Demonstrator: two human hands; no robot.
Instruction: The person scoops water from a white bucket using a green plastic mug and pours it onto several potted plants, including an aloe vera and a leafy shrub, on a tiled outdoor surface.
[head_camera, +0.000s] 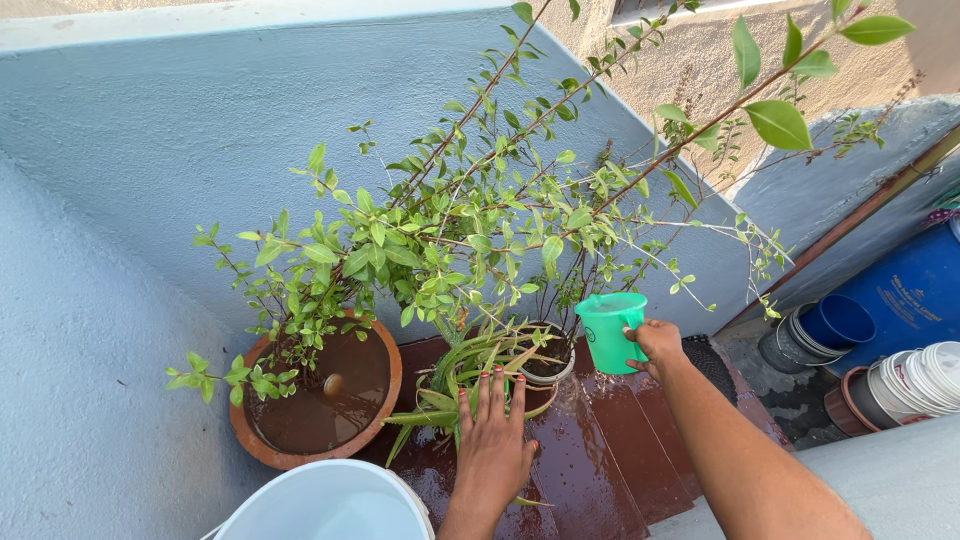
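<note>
My right hand (655, 345) grips the handle of a green plastic mug (610, 330), held upright just right of a small pot (548, 368) with a thin-stemmed plant. My left hand (492, 430) is flat with fingers spread, resting on the spiky aloe-like plant (470, 375) and the wet red step (590, 470). To the left stands a terracotta pot (318, 395) full of muddy water, with a leafy shrub (300, 300) growing from it.
A white bucket (330, 505) sits at the bottom edge, below the terracotta pot. Pale blue walls (150, 150) close in the back and left. At the right are a blue drum (905, 290), stacked tubs (915, 380) and a dark drain mat (712, 365).
</note>
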